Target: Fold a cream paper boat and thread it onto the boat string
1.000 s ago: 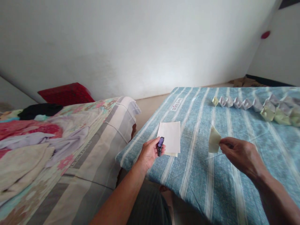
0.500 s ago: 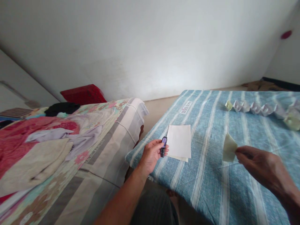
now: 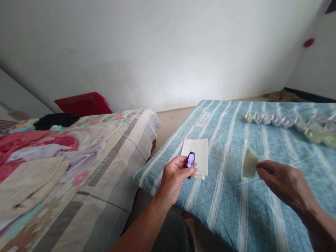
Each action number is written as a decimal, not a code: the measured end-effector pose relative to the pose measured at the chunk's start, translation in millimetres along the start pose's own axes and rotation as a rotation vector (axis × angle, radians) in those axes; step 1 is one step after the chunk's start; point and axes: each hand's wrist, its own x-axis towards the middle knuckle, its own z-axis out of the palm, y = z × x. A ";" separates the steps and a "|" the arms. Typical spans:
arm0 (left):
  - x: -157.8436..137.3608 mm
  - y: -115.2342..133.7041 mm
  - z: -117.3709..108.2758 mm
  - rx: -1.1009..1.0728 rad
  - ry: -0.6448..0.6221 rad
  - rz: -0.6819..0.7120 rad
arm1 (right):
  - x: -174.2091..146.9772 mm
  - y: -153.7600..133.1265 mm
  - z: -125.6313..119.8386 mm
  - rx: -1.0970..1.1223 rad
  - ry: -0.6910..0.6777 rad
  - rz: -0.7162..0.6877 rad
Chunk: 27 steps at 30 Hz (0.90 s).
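Observation:
My left hand (image 3: 175,176) grips a small black and purple glue stick (image 3: 190,160) above the near left corner of a blue striped cloth (image 3: 228,196). Just behind it lies a pale sheet of paper (image 3: 200,154) flat on the cloth. My right hand (image 3: 285,183) pinches a folded pale yellow paper piece (image 3: 249,162) by its right edge, held a little above the cloth. A thin strand runs under that hand across the cloth.
A chain of folded paper shapes (image 3: 286,121) lies along the far right of the cloth. To the left is a bed with a floral sheet (image 3: 105,150), heaped clothes (image 3: 34,157) and a red cushion (image 3: 81,103). A white wall stands behind.
My left hand has turned the glue stick so its purple face shows, and drawn it slightly nearer. The right hand keeps the folded paper; the view has shifted a little.

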 end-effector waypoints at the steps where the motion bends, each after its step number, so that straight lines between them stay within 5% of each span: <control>1: -0.1 -0.5 0.3 0.006 -0.001 0.005 | 0.0 0.7 0.0 -0.003 0.000 -0.001; 27: -3.9 -2.6 0.6 0.006 -0.010 0.065 | 0.4 -3.2 -1.3 0.019 -0.038 0.029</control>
